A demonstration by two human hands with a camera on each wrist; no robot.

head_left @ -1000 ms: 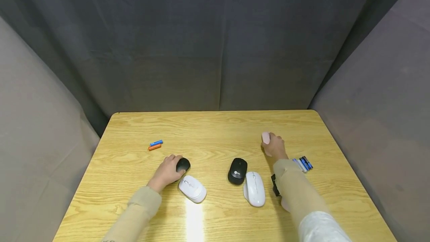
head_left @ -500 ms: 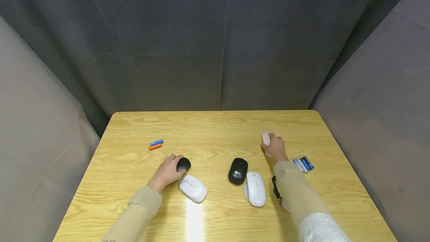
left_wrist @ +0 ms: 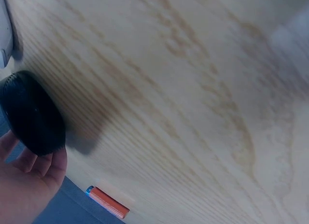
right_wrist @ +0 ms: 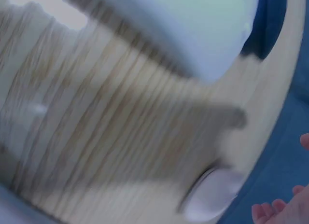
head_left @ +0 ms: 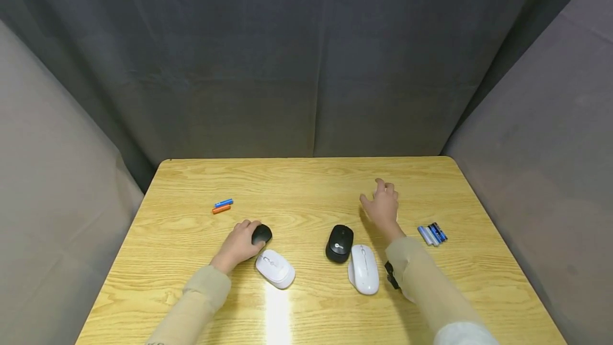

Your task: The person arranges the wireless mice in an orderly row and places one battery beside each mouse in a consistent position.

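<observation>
My left hand (head_left: 239, 245) grips a small black computer mouse (head_left: 261, 234), its fingers curled at the mouse's far end in the left wrist view, where the dark shell (left_wrist: 34, 113) shows large. Just in front of that hand lies a white mouse (head_left: 275, 269). Farther back on the right, my right hand (head_left: 381, 209) has its fingers spread and holds nothing. Beneath it is a pale pink mouse, almost wholly hidden by the hand in the head view; the right wrist view shows this pink mouse (right_wrist: 212, 195) on the table, with the fingers apart from it.
Another black mouse (head_left: 339, 244) and a white mouse (head_left: 364, 270) stand side by side at centre right. A blue battery (head_left: 224, 203) and an orange battery (head_left: 221, 209) lie back left. Several batteries (head_left: 432, 233) lie right of my right forearm. Dark curtain (head_left: 239, 68) closes the back.
My right hand has let go of the pink mouse, spread its fingers and shifted slightly left and up over it. My left hand has stayed on the black mouse.
</observation>
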